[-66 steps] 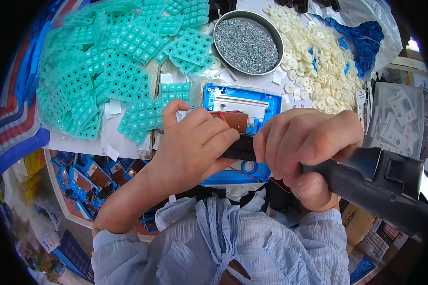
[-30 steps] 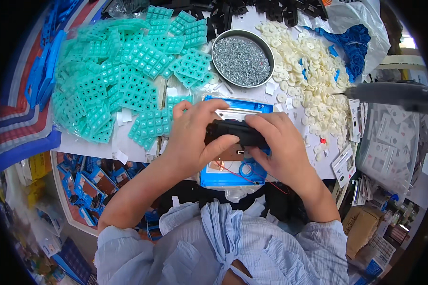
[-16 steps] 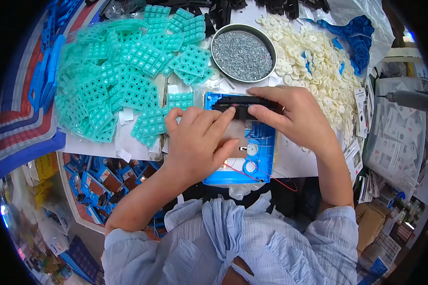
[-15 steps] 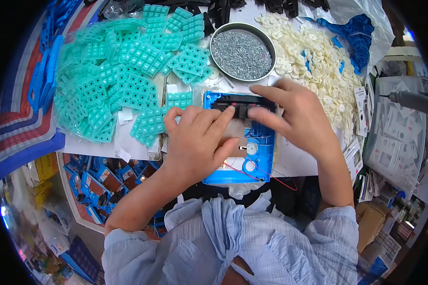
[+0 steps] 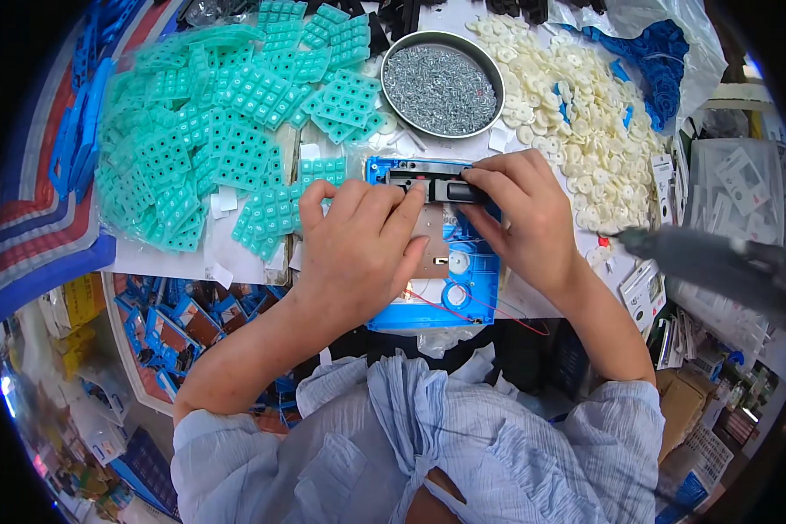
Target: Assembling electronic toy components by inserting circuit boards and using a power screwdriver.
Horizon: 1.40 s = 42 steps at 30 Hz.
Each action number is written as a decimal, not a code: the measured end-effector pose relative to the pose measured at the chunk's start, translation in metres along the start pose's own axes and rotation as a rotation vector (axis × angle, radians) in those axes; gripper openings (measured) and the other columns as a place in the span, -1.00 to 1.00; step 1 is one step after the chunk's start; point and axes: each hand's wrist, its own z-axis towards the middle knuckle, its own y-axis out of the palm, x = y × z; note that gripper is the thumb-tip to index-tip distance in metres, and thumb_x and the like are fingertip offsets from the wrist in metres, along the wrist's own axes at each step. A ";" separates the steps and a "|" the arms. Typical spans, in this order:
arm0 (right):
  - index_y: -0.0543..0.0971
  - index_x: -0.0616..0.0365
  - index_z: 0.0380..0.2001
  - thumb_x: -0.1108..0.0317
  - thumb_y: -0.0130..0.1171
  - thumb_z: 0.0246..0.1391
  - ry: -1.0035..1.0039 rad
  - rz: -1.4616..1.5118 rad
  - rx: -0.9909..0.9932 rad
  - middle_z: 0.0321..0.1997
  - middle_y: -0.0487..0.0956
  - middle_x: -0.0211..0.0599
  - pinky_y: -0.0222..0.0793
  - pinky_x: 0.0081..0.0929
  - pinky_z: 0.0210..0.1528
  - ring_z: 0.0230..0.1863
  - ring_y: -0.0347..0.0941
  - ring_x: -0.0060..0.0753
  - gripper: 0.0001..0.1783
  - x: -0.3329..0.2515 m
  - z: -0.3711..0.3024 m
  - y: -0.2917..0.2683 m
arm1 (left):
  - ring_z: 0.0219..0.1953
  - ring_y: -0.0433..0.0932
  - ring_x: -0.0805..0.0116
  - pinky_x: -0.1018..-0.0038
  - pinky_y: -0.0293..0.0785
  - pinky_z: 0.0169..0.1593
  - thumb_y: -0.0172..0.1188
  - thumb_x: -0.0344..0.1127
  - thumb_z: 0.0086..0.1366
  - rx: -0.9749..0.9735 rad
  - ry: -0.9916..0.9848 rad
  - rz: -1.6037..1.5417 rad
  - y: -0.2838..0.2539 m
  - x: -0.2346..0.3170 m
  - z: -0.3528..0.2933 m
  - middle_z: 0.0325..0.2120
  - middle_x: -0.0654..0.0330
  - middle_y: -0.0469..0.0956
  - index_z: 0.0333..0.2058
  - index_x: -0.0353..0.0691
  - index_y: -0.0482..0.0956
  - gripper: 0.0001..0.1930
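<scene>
So the black plastic part (image 5: 445, 189) is sitting inside the 12 o'clock end of an open blue casing (image 5: 485, 279), lying crosswise. The right hand (image 5: 533, 210) has its 3 o'clock end pinched between thumb and fingers. The left hand (image 5: 358, 236) comes in from about 8 o'clock, with a fingertip on the black part and its thumb by the brown circuit board (image 5: 430, 253) just below. Can't tell whether that hand is actually gripping anything or just pressing down. A thin red wire (image 5: 524, 323) trails out of the casing around 5 o'clock.

Going outward from the casing: straight up at 12 there's a round metal bowl (image 5: 500, 83) loaded with little silvery screws. Big messy pile of teal rubber keypads (image 5: 183, 131) at 10 o'clock, some right up near the left hand. Cream discs (image 5: 585, 166) are heaped between 1 and 2, with a bunched blue thing (image 5: 659, 74) past them. A dark driver-type tool (image 5: 699, 258) is at 3, pretty blurry, tip pointing inward, and near it a clear plastic tub (image 5: 742, 142) full of printed cards. Down at 8, below the table edge, a tray (image 5: 129, 362) holds more blue casings with brown boards.
</scene>
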 end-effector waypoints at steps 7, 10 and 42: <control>0.50 0.19 -0.01 0.36 0.27 -0.11 0.070 0.128 -0.014 0.11 0.41 -0.11 0.16 -0.23 0.22 0.14 0.29 -0.07 -0.49 0.019 -0.011 -0.010 | -0.15 0.44 0.23 0.16 0.15 0.01 0.26 -0.23 0.03 -0.168 0.138 -0.209 -0.021 -0.027 0.044 -0.27 0.24 0.49 -0.27 -0.17 0.59 -0.73; 0.51 0.25 -0.05 0.35 0.03 0.10 0.214 0.212 0.216 0.07 0.47 -0.12 0.19 -0.27 0.23 0.13 0.36 -0.17 -0.64 0.049 -0.019 -0.002 | -0.14 0.47 0.22 0.14 0.20 -0.01 0.25 -0.22 0.05 -0.062 0.079 -0.194 0.004 -0.058 0.101 -0.33 0.22 0.52 -0.40 -0.12 0.59 -0.84; 0.27 -0.16 0.13 0.15 0.24 0.15 -0.026 1.282 0.197 -0.66 0.33 -0.58 0.22 -0.55 -0.60 -0.60 0.26 -0.58 -0.46 -0.042 0.021 -0.065 | -0.35 0.49 0.40 0.24 0.10 -0.04 0.32 -0.34 0.05 -0.022 0.008 -0.580 -0.004 0.020 0.036 -0.45 0.39 0.58 -0.43 -0.03 0.60 -0.91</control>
